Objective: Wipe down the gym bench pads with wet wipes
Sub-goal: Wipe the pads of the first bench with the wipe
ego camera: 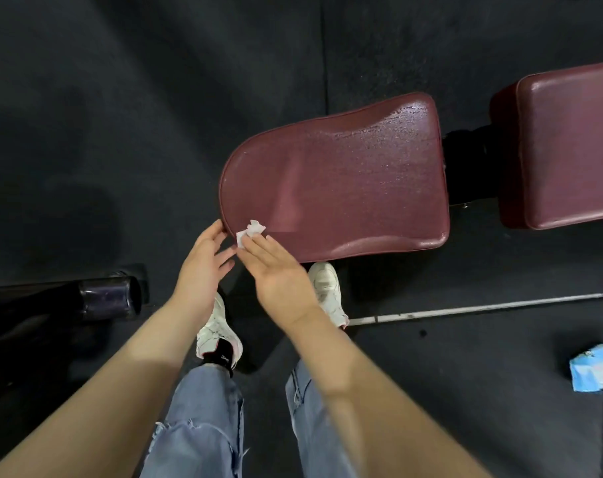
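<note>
A maroon seat pad of the gym bench lies in front of me, its far right part glistening wet. A second maroon pad continues to the right. A small crumpled white wet wipe sits on the seat pad's near left corner. My right hand presses the wipe down with straight fingers. My left hand is beside it, fingers relaxed, its fingertips touching the pad's rounded left edge.
A blue wet wipe packet lies on the black rubber floor at the lower right. A black metal frame tube runs in from the left. A thin metal bar lies on the floor right of my white shoes.
</note>
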A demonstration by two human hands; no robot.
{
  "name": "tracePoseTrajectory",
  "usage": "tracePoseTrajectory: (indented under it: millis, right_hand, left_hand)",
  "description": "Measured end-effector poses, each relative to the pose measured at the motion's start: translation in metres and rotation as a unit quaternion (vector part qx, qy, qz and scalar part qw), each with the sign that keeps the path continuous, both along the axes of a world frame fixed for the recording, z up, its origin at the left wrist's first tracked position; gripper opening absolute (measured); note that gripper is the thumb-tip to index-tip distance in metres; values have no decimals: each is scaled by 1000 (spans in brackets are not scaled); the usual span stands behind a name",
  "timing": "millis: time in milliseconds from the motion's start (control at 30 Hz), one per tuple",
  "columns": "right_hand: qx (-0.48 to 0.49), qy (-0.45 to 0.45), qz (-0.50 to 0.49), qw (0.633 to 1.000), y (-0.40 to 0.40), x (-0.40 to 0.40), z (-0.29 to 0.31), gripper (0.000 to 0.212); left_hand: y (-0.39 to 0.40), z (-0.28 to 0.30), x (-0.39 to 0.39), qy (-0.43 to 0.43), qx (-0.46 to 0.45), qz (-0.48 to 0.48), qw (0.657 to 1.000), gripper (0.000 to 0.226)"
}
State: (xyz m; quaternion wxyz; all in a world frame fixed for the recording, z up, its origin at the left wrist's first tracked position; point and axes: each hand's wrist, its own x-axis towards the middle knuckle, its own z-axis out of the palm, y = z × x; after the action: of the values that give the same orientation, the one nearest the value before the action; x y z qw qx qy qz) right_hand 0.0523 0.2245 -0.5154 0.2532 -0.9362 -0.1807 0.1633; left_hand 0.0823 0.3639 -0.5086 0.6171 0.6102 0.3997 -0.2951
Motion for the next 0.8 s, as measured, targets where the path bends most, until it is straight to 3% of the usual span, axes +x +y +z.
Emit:
tracePoseTrajectory:
  millis: [167, 300, 400, 533, 700, 800]
  right_hand:
    - [-35, -46, 263, 963, -114, 20, 6, 40]
    - [-112, -30, 262, 958, -212, 26, 31, 41]
    - [-151, -9, 184, 971, -267, 18, 50, 48]
    - [-190, 4, -6, 982, -274, -4, 55, 70]
    - [-139, 5, -315, 939, -196, -9, 52, 40]
    - [-16, 29, -334, 942, -126, 0, 50, 33]
  left_hand:
    - [8, -2, 5, 8, 11, -27, 1000, 46]
    - [3, 1, 5, 9, 15, -7, 1000, 41]
    - [-4, 2, 3, 1, 16, 1, 1000, 44]
    - [-5, 2, 4, 2, 13, 9, 1000, 47]
    - [-5, 8, 5, 5, -1, 11, 1000, 46]
    - [-2, 10, 6, 9, -12, 13, 1000, 47]
